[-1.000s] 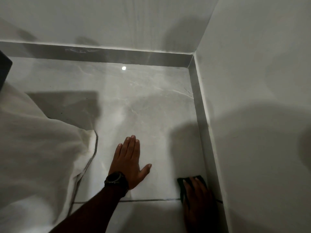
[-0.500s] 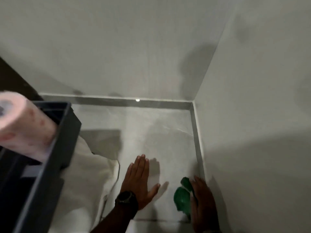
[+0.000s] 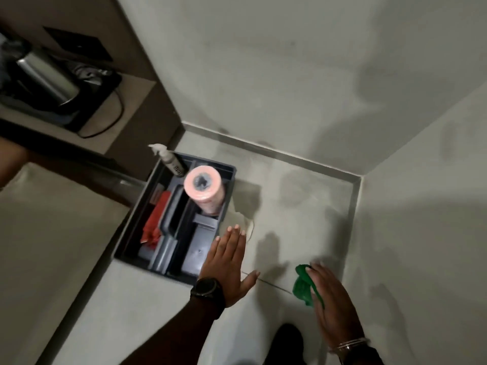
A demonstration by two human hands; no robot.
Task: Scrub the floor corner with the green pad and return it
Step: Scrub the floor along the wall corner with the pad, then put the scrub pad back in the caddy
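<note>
The green pad [image 3: 302, 285] is lifted off the grey tiled floor, folded in my right hand [image 3: 332, 301], which grips it from the right side. My left hand [image 3: 227, 262], with a black watch on the wrist, is flat with fingers spread, held above the floor by the near right corner of the dark grey caddy [image 3: 137, 233]. The floor corner [image 3: 355, 180] lies beyond my right hand, where two pale walls meet a grey skirting strip.
The caddy holds a pink roll [image 3: 204, 191], a spray bottle [image 3: 168, 159], a red cloth [image 3: 155, 222] and several dividers. A shelf at the upper left carries a steel kettle [image 3: 44, 75] on a black tray. A white bed edge [image 3: 39, 233] fills the left.
My right hand has lifted the green pad off the floor by the skirting. My left palm has come up off the tile. The view has pulled back, and the caddy and shelf now show.
</note>
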